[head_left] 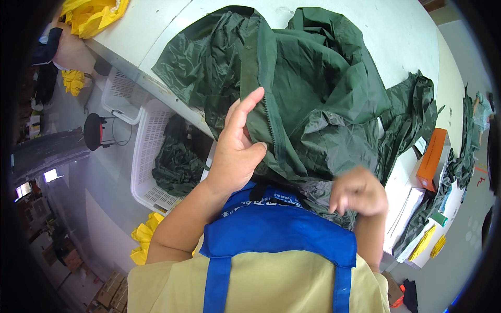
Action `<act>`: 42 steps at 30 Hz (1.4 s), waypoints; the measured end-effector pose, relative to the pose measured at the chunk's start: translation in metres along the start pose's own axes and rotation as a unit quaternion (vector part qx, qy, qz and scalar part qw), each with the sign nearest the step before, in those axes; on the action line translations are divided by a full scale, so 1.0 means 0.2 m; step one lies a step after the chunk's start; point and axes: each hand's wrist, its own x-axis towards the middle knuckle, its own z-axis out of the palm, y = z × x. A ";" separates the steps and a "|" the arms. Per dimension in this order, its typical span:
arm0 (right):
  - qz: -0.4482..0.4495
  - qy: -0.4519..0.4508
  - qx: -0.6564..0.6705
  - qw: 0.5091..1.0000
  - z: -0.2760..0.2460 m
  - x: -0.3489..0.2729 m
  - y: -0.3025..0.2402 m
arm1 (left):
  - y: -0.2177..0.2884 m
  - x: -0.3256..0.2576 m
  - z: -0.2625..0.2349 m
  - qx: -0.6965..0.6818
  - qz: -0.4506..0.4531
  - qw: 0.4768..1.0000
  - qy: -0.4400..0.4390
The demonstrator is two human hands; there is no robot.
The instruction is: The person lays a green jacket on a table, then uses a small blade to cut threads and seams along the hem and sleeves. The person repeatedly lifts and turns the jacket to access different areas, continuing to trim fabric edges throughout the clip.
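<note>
A dark green raincoat (pixel 323 68) lies bunched on the white table in front of me, with a long toothed zipper and a snap-button flap running down its front. My left hand (pixel 237 148) is over the zipper edge, index finger stretched up and thumb apart, holding nothing. Whether its fingertips touch the cloth I cannot tell. Near the raincoat's lower right part is my right hand (pixel 360 193), smeared by motion with its fingers bent downward. Nothing shows clearly in it.
More green garments (pixel 412 115) lie to the right, beside an orange box (pixel 432 159). Left of the table (pixel 156 21) stand white baskets (pixel 141 172), one holding green cloth (pixel 177 161). Yellow garments (pixel 96 15) lie at the far left, near another person's arm (pixel 70 49).
</note>
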 end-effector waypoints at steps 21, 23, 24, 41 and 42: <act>0.096 0.201 -0.149 0.963 0.31 0.40 0.29 | -0.23 0.41 -0.38 0.109 -0.101 0.983 0.104; 0.108 0.165 -0.181 0.964 0.31 0.38 0.30 | -0.18 0.52 -0.33 0.209 -0.044 0.971 0.111; 0.103 0.147 -0.191 0.965 0.32 0.37 0.31 | -0.15 0.56 -0.32 0.258 -0.014 0.959 0.114; -0.036 0.414 -0.144 0.898 0.19 0.66 0.17 | 0.06 0.25 -0.23 0.000 -0.012 1.000 -0.019; -0.055 0.419 -0.111 0.899 0.19 0.67 0.17 | 0.07 0.20 -0.22 -0.033 -0.006 0.999 -0.037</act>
